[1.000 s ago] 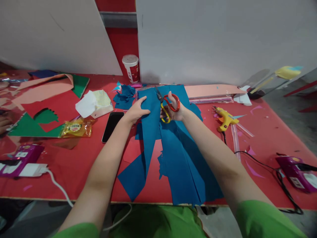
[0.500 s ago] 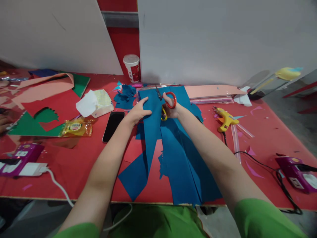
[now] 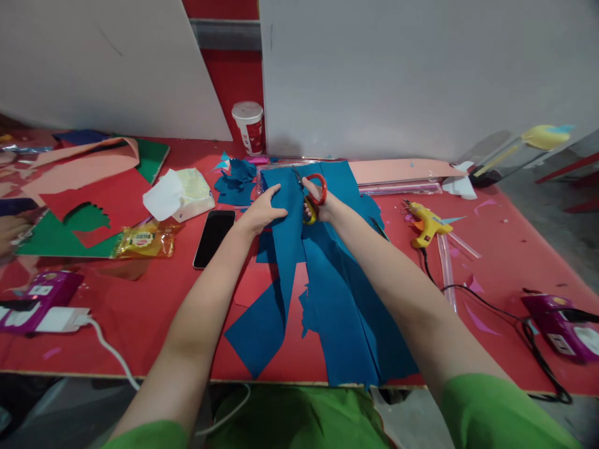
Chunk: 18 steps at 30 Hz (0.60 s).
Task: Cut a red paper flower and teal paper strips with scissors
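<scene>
A large sheet of blue felt [image 3: 337, 293] lies on the red table [image 3: 140, 312], cut into long strips. My left hand [image 3: 262, 212] lies on the left strip near its far end, fingers pressing the felt down. My right hand [image 3: 321, 206] grips scissors with red and yellow handles [image 3: 312, 194], thumb through the red loop. The blades point away from me into the felt's far edge.
A black phone [image 3: 213, 237], a tissue pack [image 3: 180, 194] and a snack packet [image 3: 145, 242] lie to the left. Blue scraps [image 3: 236, 181] and a paper cup [image 3: 249, 128] sit behind. A yellow glue gun [image 3: 425, 222] and purple devices [image 3: 559, 324] are at the right. Another person's hand [image 3: 9, 227] shows far left.
My right hand and the scissors have moved a little further away and leftward along the felt. My left hand has barely shifted on its strip.
</scene>
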Each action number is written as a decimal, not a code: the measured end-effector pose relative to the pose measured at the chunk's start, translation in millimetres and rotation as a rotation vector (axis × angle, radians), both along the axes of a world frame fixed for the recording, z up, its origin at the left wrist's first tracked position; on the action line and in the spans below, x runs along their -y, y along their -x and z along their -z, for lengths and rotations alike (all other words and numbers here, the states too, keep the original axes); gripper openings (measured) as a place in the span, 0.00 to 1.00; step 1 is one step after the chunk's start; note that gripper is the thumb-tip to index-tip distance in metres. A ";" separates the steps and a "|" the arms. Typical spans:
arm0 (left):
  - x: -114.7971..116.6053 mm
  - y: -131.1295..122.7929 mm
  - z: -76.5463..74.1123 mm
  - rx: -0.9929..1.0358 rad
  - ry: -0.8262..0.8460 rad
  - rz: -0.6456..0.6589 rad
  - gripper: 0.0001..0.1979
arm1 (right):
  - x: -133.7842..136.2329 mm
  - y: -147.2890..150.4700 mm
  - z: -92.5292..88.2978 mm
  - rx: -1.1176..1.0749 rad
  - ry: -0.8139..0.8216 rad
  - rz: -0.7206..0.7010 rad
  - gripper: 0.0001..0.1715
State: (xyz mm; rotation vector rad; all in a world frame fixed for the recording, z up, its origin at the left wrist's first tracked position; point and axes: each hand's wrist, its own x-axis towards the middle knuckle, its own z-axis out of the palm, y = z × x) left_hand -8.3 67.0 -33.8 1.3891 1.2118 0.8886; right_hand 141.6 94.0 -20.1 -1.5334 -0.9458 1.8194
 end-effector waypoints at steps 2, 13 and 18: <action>-0.3 -0.1 0.0 0.005 0.008 0.003 0.43 | -0.2 1.5 -0.7 0.046 -0.003 0.054 0.26; -1.3 0.8 1.1 0.008 0.007 0.005 0.42 | -6.9 -1.0 13.5 0.064 -0.063 0.067 0.23; -1.1 1.3 -0.2 0.000 0.018 0.007 0.42 | -6.2 -6.4 15.5 0.033 -0.035 0.012 0.22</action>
